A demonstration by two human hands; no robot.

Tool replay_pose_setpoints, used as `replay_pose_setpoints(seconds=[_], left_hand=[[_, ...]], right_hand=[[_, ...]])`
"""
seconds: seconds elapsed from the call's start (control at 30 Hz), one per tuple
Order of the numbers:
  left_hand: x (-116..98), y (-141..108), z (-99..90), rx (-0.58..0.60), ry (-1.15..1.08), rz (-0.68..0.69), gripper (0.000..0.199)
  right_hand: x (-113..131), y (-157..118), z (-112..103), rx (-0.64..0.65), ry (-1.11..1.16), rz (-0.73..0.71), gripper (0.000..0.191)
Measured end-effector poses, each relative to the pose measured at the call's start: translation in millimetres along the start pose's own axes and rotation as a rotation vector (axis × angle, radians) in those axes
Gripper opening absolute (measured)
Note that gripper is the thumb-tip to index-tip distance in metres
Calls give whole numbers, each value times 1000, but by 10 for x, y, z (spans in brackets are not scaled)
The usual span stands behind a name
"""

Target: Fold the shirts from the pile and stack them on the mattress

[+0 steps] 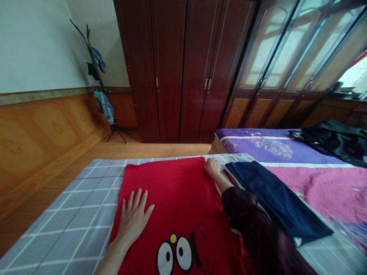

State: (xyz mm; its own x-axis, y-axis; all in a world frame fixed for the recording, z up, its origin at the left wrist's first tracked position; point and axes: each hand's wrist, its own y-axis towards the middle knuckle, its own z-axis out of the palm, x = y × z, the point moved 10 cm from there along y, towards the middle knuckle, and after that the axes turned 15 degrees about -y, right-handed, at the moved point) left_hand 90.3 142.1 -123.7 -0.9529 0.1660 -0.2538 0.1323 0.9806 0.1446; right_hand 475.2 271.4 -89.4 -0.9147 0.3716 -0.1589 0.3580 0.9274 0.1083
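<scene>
A red cloth [172, 194] with cartoon eyes and a yellow dot lies spread on a grey checked sheet [86, 198]. My left hand [134, 215] rests flat on its left part, fingers apart. At the cloth's far right corner, my right hand [212, 166] is closed, with the fingers curled at the red fabric's edge. Just right of my right forearm lies a folded dark blue garment [278, 198], with other folded cloth partly showing beneath it.
Beyond the bed stands a dark red wardrobe [169, 72]. A coat rack [99, 76] with clothes is at the back left. To the right are a purple and pink bedspread [323, 183] and a black garment [335, 139].
</scene>
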Motion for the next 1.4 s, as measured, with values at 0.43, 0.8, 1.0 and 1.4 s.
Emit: replay_pose_setpoints(seconds=[0.43,0.8,1.0,1.4], left_hand=[[-6,-3,-14,7,-14,-1,60],[-6,-5,-6,27,5,-12,60],[13,6,30,17,15,10,61],[29,7,17,-10,5,23,61]], right_hand=[[-63,190,81,63,20,20,32],[105,237,37,42,65,37,32],[81,289,71,11,106,54,31],[83,295,-55,47,196,-7,34]])
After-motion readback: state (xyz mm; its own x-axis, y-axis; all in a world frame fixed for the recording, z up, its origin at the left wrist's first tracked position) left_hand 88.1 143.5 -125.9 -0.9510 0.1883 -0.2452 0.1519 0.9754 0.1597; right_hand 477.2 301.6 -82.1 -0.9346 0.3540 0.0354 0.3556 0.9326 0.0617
